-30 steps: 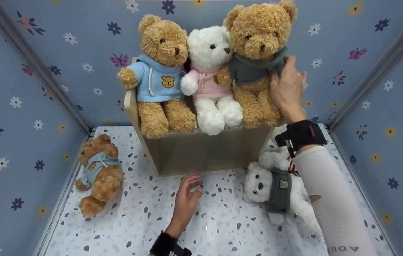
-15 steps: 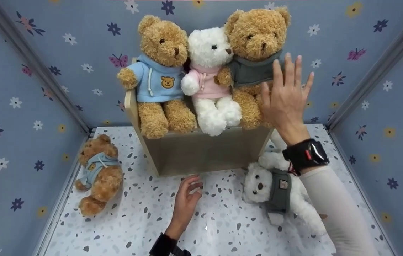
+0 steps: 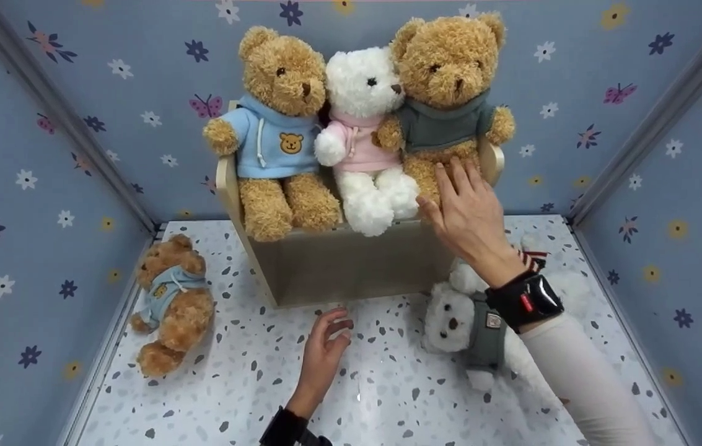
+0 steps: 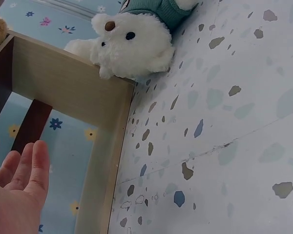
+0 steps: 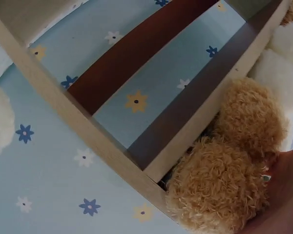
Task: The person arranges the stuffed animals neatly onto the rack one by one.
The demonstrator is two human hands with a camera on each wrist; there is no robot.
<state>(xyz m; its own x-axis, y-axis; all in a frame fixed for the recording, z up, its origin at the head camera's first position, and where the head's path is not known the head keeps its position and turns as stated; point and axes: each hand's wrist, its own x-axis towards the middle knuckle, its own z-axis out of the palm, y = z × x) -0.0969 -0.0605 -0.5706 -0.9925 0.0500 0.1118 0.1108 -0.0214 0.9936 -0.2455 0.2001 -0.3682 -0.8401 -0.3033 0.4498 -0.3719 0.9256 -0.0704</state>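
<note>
Surface point(image 3: 381, 396), white with grey flecks, spreads nearest the person, and low over it is the left hand point(image 3: 326, 344), its fingers loosely bent and holding nothing. It is just in front of the bottom edge of a wooden seat point(image 3: 264, 272). To its right, a white bear in dark green point(image 3: 487, 334) lies on its side, partly behind the pale sleeve point(image 3: 586, 378), its head just beside the seat. Past that head shows some red-striped cloth point(image 3: 533, 260), mostly hidden by the wrist. Well to the left lies a small brown bear in light blue point(image 3: 171, 297).

Farther up, the right hand point(image 3: 471, 217) reaches over the lap of a large brown bear in grey-green point(image 3: 450, 127), seated at the right end. Its fingers are nearly straight and slightly apart, wrapped round nothing; the bear's legs are right beneath them, and the right wrist view shows fur against the palm. The thumb is near the foot of a white bear in pink point(image 3: 363, 155), sitting in the middle. At the left end sits a brown bear in a blue hoodie point(image 3: 270, 142). Behind them stands a flowered blue wall point(image 3: 165, 62).
</note>
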